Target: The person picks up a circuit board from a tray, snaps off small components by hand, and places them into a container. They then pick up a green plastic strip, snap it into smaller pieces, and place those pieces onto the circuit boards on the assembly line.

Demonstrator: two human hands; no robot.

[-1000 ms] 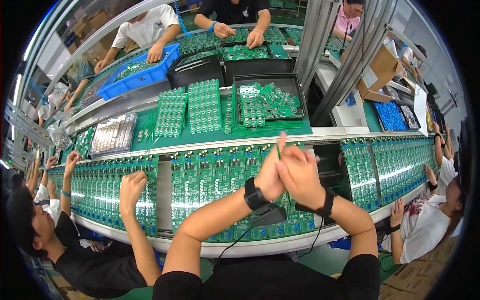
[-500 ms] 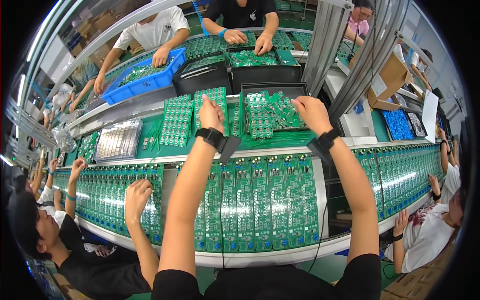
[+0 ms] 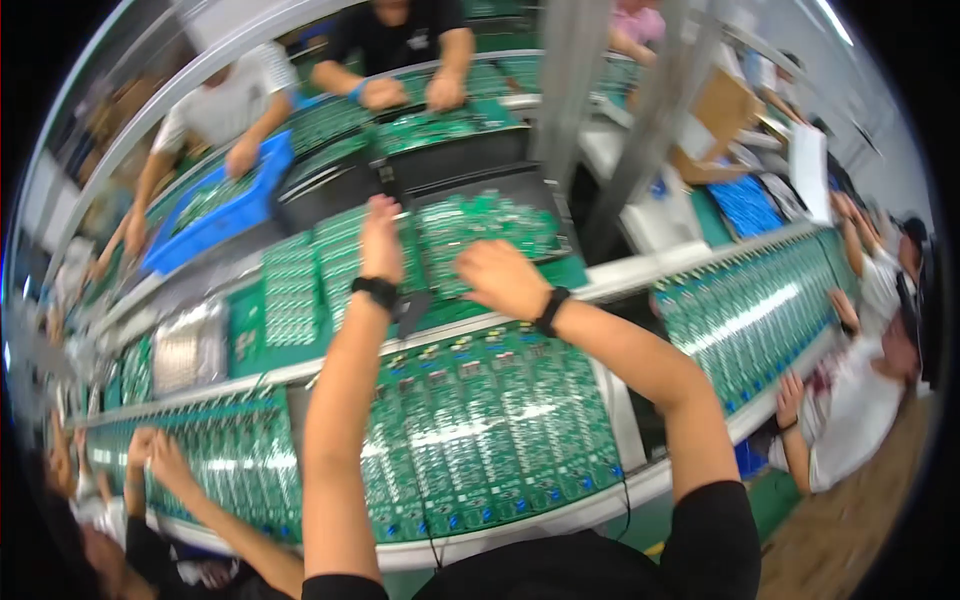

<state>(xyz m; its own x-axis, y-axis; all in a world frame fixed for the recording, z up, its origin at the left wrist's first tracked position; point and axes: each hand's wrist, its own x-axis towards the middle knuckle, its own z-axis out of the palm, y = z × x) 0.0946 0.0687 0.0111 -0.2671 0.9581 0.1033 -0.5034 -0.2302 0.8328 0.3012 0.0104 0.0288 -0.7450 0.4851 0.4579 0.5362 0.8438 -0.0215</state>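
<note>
Green surface (image 3: 572, 271) lies around a black tray (image 3: 535, 186), with a row of long circuit boards (image 3: 490, 430) on the near side of that tray and people working beyond it. Small boards (image 3: 505, 220) lie heaped in the tray, loose and overlapping, while flat panels (image 3: 290, 290) rest to its left.

The person's left hand (image 3: 381, 240) is raised at the tray's left edge, fingers straight and close together; blur hides whether anything is pinched there. The right hand (image 3: 505, 278) reaches over the tray's near edge, palm down, fingers loosely bent; whether it grips a board cannot be told.

Several things could go wrong. Because the heap is loose, a hurried sweep of the right fingers could push small boards over the tray's near edge and onto the long boards, scratching parts. Overlapping pieces might also cling together, so that two come up as one. The dark box (image 3: 410, 312) at the left wrist, left of the tray, could catch a panel and drag it askew. A thin cable (image 3: 627, 500), nearer the person than the tray, might snag on a long board's corner if an arm pulled back sharply.
</note>
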